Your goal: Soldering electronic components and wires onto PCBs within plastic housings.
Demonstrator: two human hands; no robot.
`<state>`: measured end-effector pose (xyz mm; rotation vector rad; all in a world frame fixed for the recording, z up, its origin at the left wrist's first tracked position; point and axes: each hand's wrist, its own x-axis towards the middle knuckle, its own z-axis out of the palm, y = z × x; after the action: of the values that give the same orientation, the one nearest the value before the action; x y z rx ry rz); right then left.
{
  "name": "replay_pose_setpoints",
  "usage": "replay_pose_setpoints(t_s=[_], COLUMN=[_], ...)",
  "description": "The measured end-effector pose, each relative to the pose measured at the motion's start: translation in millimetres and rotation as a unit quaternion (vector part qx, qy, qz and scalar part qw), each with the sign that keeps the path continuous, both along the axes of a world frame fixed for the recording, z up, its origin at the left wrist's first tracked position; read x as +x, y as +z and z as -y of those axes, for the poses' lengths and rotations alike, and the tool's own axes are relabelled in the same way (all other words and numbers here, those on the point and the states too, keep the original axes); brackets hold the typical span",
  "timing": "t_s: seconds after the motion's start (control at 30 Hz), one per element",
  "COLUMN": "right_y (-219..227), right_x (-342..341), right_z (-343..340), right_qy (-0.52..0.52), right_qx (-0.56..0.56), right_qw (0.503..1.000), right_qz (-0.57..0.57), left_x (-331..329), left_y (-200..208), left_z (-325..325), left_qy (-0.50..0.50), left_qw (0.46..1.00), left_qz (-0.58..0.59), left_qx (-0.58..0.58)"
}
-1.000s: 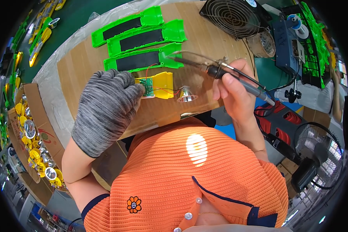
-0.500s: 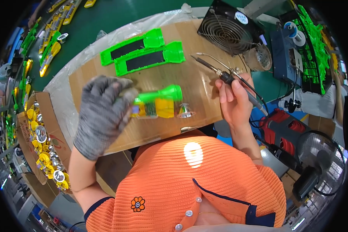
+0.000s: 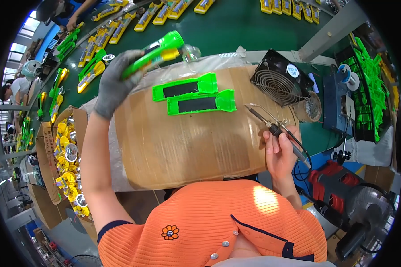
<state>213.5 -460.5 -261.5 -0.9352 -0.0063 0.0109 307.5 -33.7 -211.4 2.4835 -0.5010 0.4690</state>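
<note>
My left hand [image 3: 116,82], in a grey glove, is closed round a green and yellow flashlight body [image 3: 158,51], raised beyond the far edge of the cardboard. A clear, shiny reflector [image 3: 191,53] shows at its wide end, slightly blurred. My bare right hand [image 3: 280,153] grips a soldering iron [image 3: 275,130] with its tip pointing to the far left; a thin bent metal tube runs beside the tip. Between the hands, two green flashlight shell halves [image 3: 185,88] with dark panels lie side by side on the cardboard sheet [image 3: 196,151].
A black fan with a wire guard [image 3: 276,84] stands at the far right, next to a round pot [image 3: 308,110]. A blue box [image 3: 336,100] and a solder spool [image 3: 348,77] are beyond it. At left, a carton [image 3: 48,155] holds yellow reflector parts. Yellow flashlights [image 3: 148,17] line the green bench.
My left hand has carried the flashlight body and reflector from over the cardboard out to the far left. My right hand still holds the soldering iron. The view has shifted.
</note>
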Motion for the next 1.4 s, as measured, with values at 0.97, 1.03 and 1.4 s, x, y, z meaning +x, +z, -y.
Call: replay_pose_setpoints(t_s=[0.97, 1.03, 1.4], right_y=[2, 3, 1], right_x=[2, 4, 4], right_z=[-10, -12, -10], right_qy=[-0.052, -0.057, -0.055], right_qx=[-0.030, -0.032, -0.040], right_qw=[0.998, 0.998, 0.997], right_qz=[-0.018, -0.004, -0.021], left_x=[180, 201, 189], left_y=[-12, -33, -3], left_z=[-156, -193, -205], left_qy=[0.412, 0.410, 0.503], left_qw=[0.824, 0.821, 0.826], left_qz=[-0.177, -0.190, -0.104], left_qx=[0.346, 0.350, 0.231])
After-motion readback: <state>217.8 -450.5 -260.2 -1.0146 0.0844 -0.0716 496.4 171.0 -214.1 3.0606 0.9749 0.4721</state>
